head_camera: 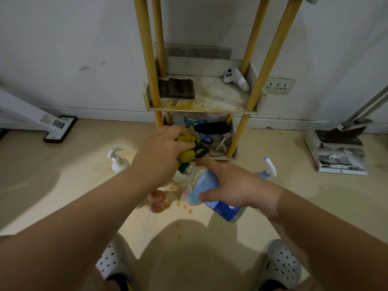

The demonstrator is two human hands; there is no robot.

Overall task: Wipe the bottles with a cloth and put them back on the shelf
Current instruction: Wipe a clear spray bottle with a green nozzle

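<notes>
Two hands before the shelf (pixel 210 102): my left fingers (pixel 178 145) clutch a yellow cloth (pixel 186 156), my right fingers (pixel 211 195) grip a bottle (pixel 206 182).

Four bottles: white pump bottle (pixel 117 163), blue-white spray bottle (pixel 267 169), clear blue-labelled bottle (pixel 207 183), orange round bottle (pixel 157 202); one yellow cloth (pixel 186 156).

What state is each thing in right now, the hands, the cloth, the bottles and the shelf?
Left hand: grips the yellow cloth.
Right hand: holds the blue-label bottle, tilted.
White spray bottle: upright on the floor.
Blue spray bottle: upright on the floor.
Middle shelf: stained, no bottles on it.
</notes>
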